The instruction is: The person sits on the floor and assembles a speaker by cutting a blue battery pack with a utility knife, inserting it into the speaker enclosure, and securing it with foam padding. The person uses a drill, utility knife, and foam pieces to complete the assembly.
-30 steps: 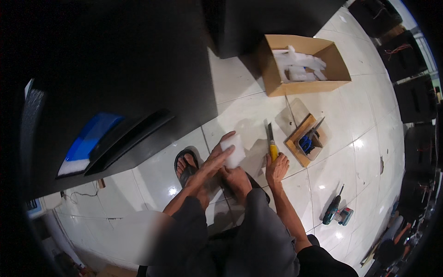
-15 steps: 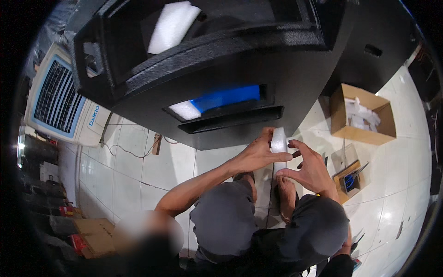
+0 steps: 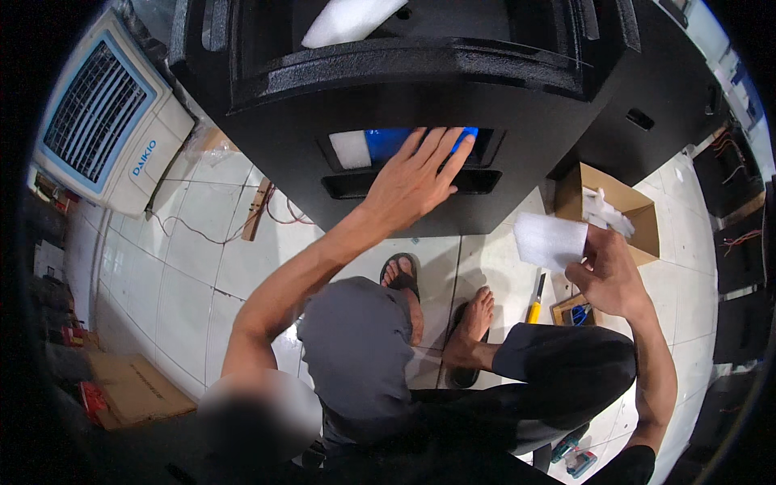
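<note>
In front of me stands a large black cabinet (image 3: pixel 533 121) with a rectangular opening in its face. A blue piece (image 3: pixel 386 144) sits inside that opening, beside a white foam block (image 3: pixel 350 150) at its left end. My left hand (image 3: pixel 416 174) reaches across with fingers stretched out over the blue piece, hiding part of it. Off to the right, my right hand (image 3: pixel 610 275) pinches a rectangular piece of white foam (image 3: pixel 550 240) by its right edge, above the floor. Another white foam piece (image 3: pixel 347 23) lies in the recess on top of the cabinet.
A cardboard box (image 3: pixel 647 218) with foam scraps stands at the right. Nearer lie a yellow utility knife (image 3: pixel 534 311) and a small wooden box (image 3: pixel 562 311) with blue contents. An air cooler (image 3: pixel 153 97) stands at the left, near a wood strip (image 3: pixel 256 210) and cable.
My left hand has let go of the white foam and moved up to the blue piece in the opening. The right hand has carried the foam rightward. The view has shifted.
</note>
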The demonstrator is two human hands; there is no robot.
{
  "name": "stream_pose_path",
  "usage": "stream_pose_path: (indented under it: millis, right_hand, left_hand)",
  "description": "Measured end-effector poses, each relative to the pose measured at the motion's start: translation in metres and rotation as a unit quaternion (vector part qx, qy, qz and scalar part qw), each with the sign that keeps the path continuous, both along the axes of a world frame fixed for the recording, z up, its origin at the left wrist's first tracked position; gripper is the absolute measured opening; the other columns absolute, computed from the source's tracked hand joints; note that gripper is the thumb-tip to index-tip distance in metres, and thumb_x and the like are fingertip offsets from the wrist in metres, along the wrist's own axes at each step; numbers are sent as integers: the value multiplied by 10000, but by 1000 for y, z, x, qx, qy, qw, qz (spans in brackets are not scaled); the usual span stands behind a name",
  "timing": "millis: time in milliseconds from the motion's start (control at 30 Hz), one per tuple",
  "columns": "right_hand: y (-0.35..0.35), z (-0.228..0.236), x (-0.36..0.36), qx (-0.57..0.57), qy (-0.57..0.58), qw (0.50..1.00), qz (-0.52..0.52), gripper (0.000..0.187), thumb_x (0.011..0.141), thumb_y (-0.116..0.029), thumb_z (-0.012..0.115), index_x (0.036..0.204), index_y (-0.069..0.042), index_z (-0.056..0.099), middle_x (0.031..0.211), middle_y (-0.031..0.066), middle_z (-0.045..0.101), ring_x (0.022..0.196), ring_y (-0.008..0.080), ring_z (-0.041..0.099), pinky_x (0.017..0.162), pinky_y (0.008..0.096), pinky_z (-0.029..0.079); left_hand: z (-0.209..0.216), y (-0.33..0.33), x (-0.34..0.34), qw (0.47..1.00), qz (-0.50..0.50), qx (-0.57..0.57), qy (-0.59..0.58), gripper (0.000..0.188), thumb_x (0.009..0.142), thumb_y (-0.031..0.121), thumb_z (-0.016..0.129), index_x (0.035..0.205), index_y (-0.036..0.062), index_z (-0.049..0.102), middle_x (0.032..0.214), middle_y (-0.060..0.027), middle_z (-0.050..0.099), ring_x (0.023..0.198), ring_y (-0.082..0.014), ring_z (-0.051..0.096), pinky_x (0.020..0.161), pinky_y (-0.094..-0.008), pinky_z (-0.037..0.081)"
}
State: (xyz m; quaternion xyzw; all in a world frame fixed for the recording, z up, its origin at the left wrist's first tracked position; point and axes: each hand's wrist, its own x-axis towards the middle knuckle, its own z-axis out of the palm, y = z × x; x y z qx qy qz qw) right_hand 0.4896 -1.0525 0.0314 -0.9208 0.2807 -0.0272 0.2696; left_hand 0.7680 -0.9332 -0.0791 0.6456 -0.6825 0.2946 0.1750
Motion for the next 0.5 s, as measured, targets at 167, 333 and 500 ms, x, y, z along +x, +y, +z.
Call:
stream_pose_path:
  millis: [167, 333, 500]
  right_hand:
    - [10, -13, -8, 21, -23, 999, 16, 261, 719, -36, 696, 926, 94, 606, 729, 236, 654, 651, 261, 679, 631, 341, 535]
    - [17, -28, 1, 65, -36, 997, -12, 253, 715, -50, 663, 911, 100, 603, 726, 228, 648, 643, 246, 660, 643, 344, 523]
    - [15, -41, 7, 78, -34, 996, -9, 286, 710, -53, 656, 943, 107, 611, 742, 226, 655, 654, 227, 639, 662, 322, 508]
  left_hand:
    - [-6, -16, 3, 991, 79, 18, -103, 732, 831, 252, 683, 1471, 85, 370, 1369, -141, 437, 1196, -271, 457, 1016, -439, 421]
    - [-10, -22, 5, 984, 84, -48, -150, 609, 842, 226, 631, 1403, 55, 468, 1227, -155, 526, 1110, -266, 498, 965, -435, 432]
    - [-12, -21, 9, 979, 35, -115, -164, 547, 836, 207, 623, 1350, 46, 526, 1237, -167, 535, 1124, -297, 506, 973, -444, 420]
